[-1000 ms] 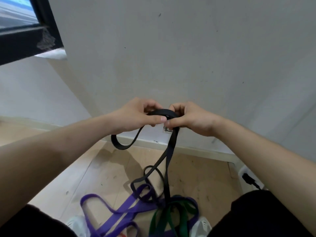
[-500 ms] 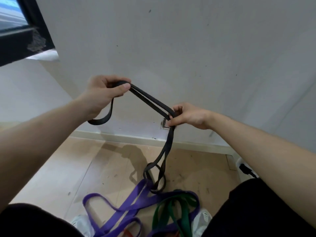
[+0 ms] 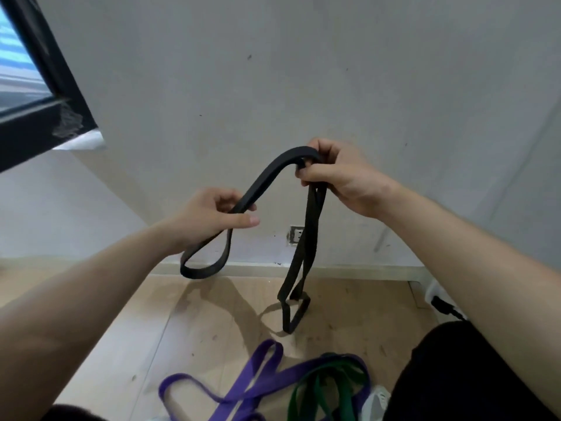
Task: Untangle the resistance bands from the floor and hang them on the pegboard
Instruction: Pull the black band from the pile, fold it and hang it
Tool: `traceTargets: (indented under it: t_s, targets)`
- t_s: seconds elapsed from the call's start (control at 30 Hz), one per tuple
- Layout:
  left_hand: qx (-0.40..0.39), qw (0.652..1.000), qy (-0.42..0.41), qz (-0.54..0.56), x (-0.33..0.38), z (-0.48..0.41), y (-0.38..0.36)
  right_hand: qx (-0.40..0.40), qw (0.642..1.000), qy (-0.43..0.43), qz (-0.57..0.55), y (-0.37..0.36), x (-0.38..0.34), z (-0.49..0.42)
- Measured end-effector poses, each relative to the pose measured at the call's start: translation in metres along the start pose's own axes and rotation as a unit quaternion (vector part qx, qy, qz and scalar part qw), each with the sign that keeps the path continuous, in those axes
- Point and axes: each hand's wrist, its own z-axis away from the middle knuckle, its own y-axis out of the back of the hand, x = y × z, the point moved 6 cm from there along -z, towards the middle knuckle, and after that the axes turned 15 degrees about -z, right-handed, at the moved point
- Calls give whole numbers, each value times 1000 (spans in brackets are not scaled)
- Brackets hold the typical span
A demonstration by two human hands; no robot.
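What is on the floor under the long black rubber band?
Under the long black rubber band: light wooden floor and the band's shadow. Nearer the person lie a flat purple band and a flat green band, overlapping. Where they cross, parts are hidden; the ends leave view.

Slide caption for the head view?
Left hand and right hand grip black band; purple band and green band lie on floor.

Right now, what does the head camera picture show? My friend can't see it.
A left hand and a right hand hold a black band up before a white wall, its loops dangling. A purple band and a green band lie tangled on the wooden floor below.
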Motion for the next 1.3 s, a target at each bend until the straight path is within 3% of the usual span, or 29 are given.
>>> traceTargets:
  t_s: [0.27,0.67,0.93,1.13,1.3]
  targets:
    - [11,981,-48,190,44,-8,-23,-62,992,-61,94,-11,19,4]
    - [111,975,-55,187,39,-7,6,-118,973,-164,108,-9,76,8]
    - [175,961,-17,214,4,-1,45,-94,964,-190,160,1,86,8]
    - [64,982,44,172,-23,8,39,-45,979,-135,148,6,64,10]
    - [-29,997,30,66,-14,14,15,-33,992,-81,86,-2,40,10]
